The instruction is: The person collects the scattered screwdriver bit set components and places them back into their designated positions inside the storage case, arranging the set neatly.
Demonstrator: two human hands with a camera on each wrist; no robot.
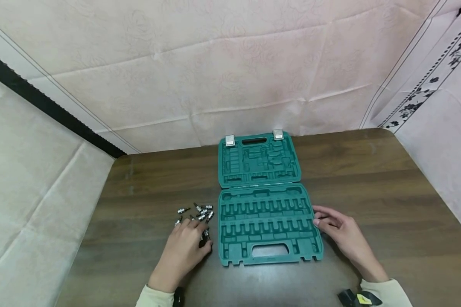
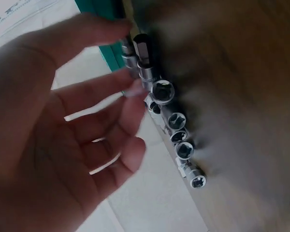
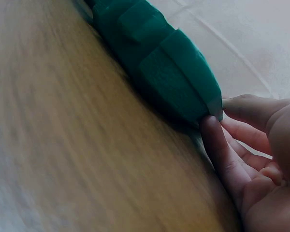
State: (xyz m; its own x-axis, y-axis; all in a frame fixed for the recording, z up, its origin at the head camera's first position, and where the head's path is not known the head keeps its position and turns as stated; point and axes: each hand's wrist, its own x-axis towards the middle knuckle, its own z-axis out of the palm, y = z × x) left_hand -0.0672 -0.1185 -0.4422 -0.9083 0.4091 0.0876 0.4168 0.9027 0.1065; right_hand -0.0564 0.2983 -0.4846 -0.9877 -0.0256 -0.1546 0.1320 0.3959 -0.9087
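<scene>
An opened green plastic socket-set case (image 1: 266, 186) lies flat, its moulded slots bare. Just left of it is a loose cluster of metal bit sockets (image 1: 203, 212), some with dark hex tips. My left hand (image 1: 184, 247) is over the near side of this cluster. In the left wrist view the thumb and fingers are spread apart beside the bit sockets (image 2: 176, 121), with the fingertips at or near them. At the case's right edge my right hand (image 1: 342, 230) holds the rim between thumb and fingers, as the right wrist view of the case (image 3: 176, 72) shows.
The case rests on a brown wooden table (image 1: 369, 183). Two silver latches (image 1: 278, 134) stick out from the lid's far edge. Pale patterned cloth (image 1: 215, 68) hangs behind the table. A black wrist strap (image 1: 349, 297) shows on the right wrist.
</scene>
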